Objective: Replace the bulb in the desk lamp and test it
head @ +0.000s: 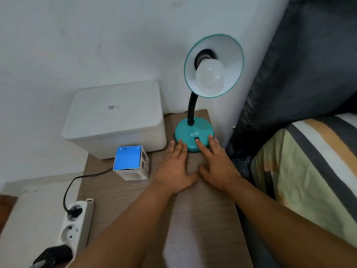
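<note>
A teal desk lamp stands at the back right of the wooden bedside table (202, 219), its round base (186, 130) marked ATN. The shade (231, 55) tilts toward me with a white bulb (210, 76) screwed in and unlit. My left hand (173, 169) lies flat with straight fingers touching the base's left front edge. My right hand (218, 165) is spread flat too, its index fingertip on the small dark switch (196, 139) on the base. A blue-topped bulb box (131, 163) sits left of my hands.
A white lidded box (116, 117) fills the back left of the table. A white power strip (77, 223) lies at the left edge with a black plug and cord in it. A bed with striped bedding (309, 161) is close on the right, and the wall is right behind.
</note>
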